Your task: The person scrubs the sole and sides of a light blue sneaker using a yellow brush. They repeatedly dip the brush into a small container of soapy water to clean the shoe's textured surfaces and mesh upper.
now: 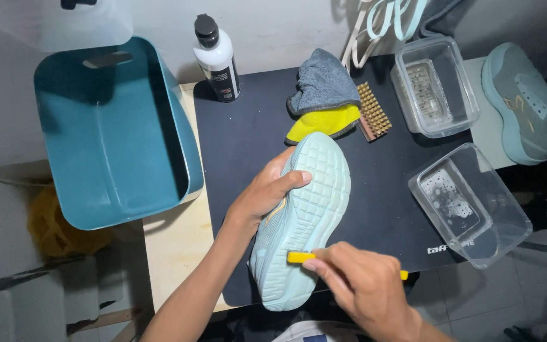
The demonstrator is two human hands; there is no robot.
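Observation:
My left hand (264, 193) grips a pale mint sneaker (305, 215) by its side, holding it sole-up over the black mat (242, 133). The grooved sole faces the camera, toe toward the back. My right hand (365, 285) is closed on a yellow-handled brush (299, 257), whose end lies against the sole near the heel. The brush head is hidden under my fingers.
A teal tub (112, 126) sits at the left. At the back stand a black-capped white bottle (218, 60), a grey and yellow cloth (324, 98) and a bristle brush (372, 112). Two clear plastic containers (435, 85) (470, 202) lie right, beside the other sneaker (527, 104).

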